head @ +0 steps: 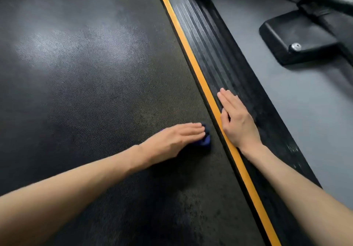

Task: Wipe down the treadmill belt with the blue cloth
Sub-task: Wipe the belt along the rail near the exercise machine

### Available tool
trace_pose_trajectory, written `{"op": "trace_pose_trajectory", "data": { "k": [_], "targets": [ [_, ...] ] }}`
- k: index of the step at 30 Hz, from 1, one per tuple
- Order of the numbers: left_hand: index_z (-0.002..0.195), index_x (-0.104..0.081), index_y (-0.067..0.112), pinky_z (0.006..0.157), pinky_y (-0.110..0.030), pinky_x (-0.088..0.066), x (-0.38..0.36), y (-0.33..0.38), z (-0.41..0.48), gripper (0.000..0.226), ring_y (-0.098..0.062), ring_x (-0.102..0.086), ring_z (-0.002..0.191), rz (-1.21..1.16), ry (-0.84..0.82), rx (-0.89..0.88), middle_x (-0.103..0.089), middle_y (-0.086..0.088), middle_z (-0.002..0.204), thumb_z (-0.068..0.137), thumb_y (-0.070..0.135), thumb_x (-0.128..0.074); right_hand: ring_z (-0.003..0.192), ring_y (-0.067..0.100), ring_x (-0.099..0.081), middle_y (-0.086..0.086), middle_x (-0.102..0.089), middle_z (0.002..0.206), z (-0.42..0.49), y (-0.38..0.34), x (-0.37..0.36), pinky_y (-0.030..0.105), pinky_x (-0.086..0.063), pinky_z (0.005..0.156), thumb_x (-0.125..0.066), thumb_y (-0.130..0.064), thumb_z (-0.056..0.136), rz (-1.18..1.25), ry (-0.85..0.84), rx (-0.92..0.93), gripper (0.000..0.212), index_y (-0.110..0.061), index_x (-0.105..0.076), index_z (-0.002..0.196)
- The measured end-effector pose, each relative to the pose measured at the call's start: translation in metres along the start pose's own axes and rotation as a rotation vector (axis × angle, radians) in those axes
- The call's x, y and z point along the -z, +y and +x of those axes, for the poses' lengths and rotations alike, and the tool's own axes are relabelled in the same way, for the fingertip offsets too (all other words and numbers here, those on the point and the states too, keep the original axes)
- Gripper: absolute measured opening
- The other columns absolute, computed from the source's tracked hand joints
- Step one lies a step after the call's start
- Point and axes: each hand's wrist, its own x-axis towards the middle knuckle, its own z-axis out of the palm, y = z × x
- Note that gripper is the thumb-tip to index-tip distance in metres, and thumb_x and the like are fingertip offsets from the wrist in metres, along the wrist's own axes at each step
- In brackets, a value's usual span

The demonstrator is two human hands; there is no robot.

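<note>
Belt: the dark, fine-textured rubber treadmill belt fills the left and centre of the view; a pale sheen is seen across its far part.
Cloth: the small bunched blue cloth lies on the belt near its right edge, just beside the long orange edge stripe. Only its far end is seen past the fingertips; the rest is covered.
Left hand: the left hand is laid flat over the cloth, fingers straight and together, pressing it to the belt. Nothing is gripped.
Right hand: the right hand is spread flat on the black ribbed side rail, fingers straight, thumb at the stripe. It is judged to be a brace.
Step in hand: a wiping pass along the belt's right margin.
Doing it well: even palm pressure is wanted so the cloth is dragged, not rolled. Being bunched, it is better opened out so more belt is covered per stroke. Strokes are best overlapped and run up to the stripe.
Watch: a speckled patch near the bottom of the belt is judged to need a pass.
Beyond: grey floor and a black machine foot to the right.
</note>
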Motion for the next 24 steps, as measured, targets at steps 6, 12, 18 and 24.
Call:
{"op": "trace_pose_trajectory", "data": {
  "k": [6, 12, 18, 24],
  "targets": [
    [0.112, -0.063, -0.008, 0.107, -0.025, -0.033, 0.057, -0.071, 0.023, 0.036, -0.027, -0.049, 0.116, 0.267, 0.138, 0.136, -0.061, -0.022, 0.118, 0.088, 0.008, -0.04, 0.14, 0.009, -0.024, 0.001, -0.033, 0.15, -0.001, 0.001, -0.001, 0.029, -0.018, 0.116, -0.034, -0.014, 0.098, -0.008, -0.012, -0.013, 0.045, -0.013, -0.036, 0.143],
    [0.111, -0.063, 0.007, 0.077, -0.034, -0.037, 0.042, -0.079, 0.039, 0.026, -0.034, -0.058, 0.082, 0.401, 0.393, 0.373, -0.068, -0.011, 0.11, 0.086, 0.004, -0.053, 0.14, 0.009, -0.025, 0.001, -0.035, 0.149, 0.001, 0.001, -0.002, 0.026, -0.017, 0.116, -0.033, -0.017, 0.098, -0.008, -0.009, -0.015, 0.045, -0.014, -0.037, 0.142],
    [0.117, -0.06, -0.003, 0.084, -0.029, -0.037, 0.01, 0.003, -0.014, 0.034, -0.013, -0.046, 0.094, 0.205, 0.005, -0.08, -0.061, -0.014, 0.122, 0.093, 0.013, -0.042, 0.14, 0.009, -0.025, 0.002, -0.035, 0.149, 0.0, 0.001, 0.0, 0.028, -0.018, 0.116, -0.036, -0.013, 0.098, -0.018, -0.012, -0.013, 0.045, -0.013, -0.036, 0.143],
    [0.093, -0.06, 0.015, 0.079, -0.027, -0.036, 0.072, -0.078, 0.029, 0.021, -0.011, -0.049, 0.078, 0.451, 0.199, 0.106, -0.064, 0.002, 0.09, 0.092, 0.009, -0.04, 0.14, 0.009, -0.024, 0.001, -0.034, 0.15, 0.0, 0.002, -0.001, 0.027, -0.016, 0.116, -0.033, -0.017, 0.098, -0.02, -0.017, -0.017, 0.045, -0.014, -0.036, 0.143]
  ]
}}
